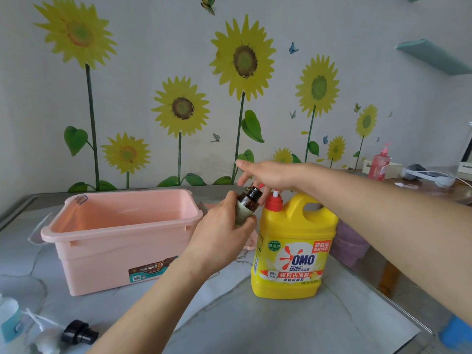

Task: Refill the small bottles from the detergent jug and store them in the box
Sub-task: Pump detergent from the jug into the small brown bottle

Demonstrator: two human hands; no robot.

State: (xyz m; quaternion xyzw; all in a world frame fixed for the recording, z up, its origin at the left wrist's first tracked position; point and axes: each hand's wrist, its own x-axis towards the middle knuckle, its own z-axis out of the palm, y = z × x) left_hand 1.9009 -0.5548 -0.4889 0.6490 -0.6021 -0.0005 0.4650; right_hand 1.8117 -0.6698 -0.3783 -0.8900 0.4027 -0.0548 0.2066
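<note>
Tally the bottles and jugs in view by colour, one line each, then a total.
Brown bottle, held in the left hand: 1
Yellow jug: 1
Pink pump bottle: 1
Clear bottle with blue liquid: 1
Total: 4

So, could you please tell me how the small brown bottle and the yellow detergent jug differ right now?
The brown bottle is small, dark and tilted in the left hand, off the table; the yellow jug is far larger and stands upright on the table. The bottle's neck is open, with no cap on it, while the jug carries a red pump that the right hand covers. Both bear labels.
</note>
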